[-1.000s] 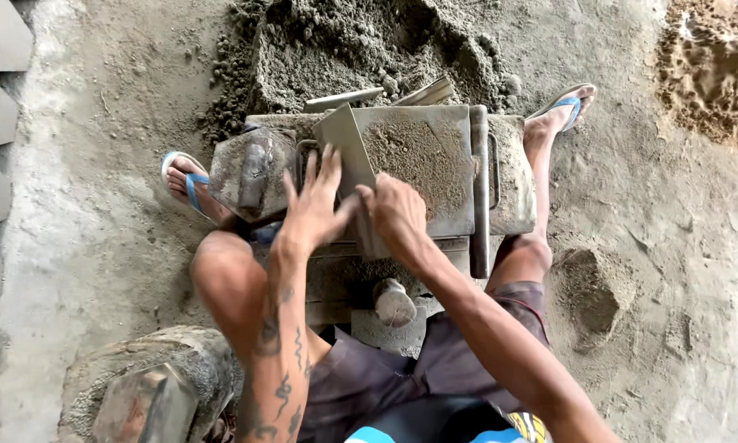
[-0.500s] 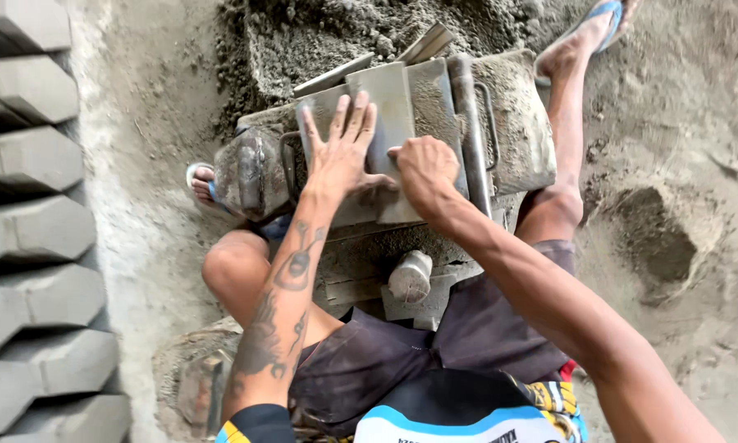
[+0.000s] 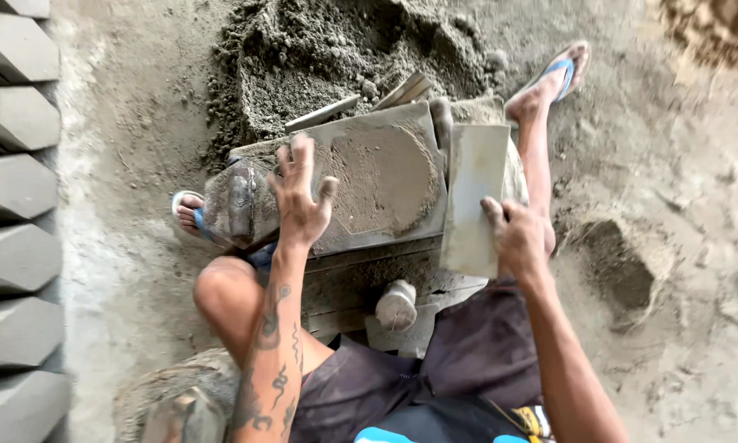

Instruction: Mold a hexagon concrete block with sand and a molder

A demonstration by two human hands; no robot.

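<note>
While left hand [image 3: 301,201] presses mould [image 3: 377,184] — right hand [image 3: 518,238] grips plate [image 3: 474,197].

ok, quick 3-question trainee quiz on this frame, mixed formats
1. True or false: the left hand lies spread, palm down, on the grey mould packed with damp mix.
2. What does the right hand grip? A) a trowel B) a flat grey plate C) a bucket
3. Fill in: the finished grey blocks are lined up along the ____ edge of the view.

Key: 1 true; 2 B; 3 left.
</note>
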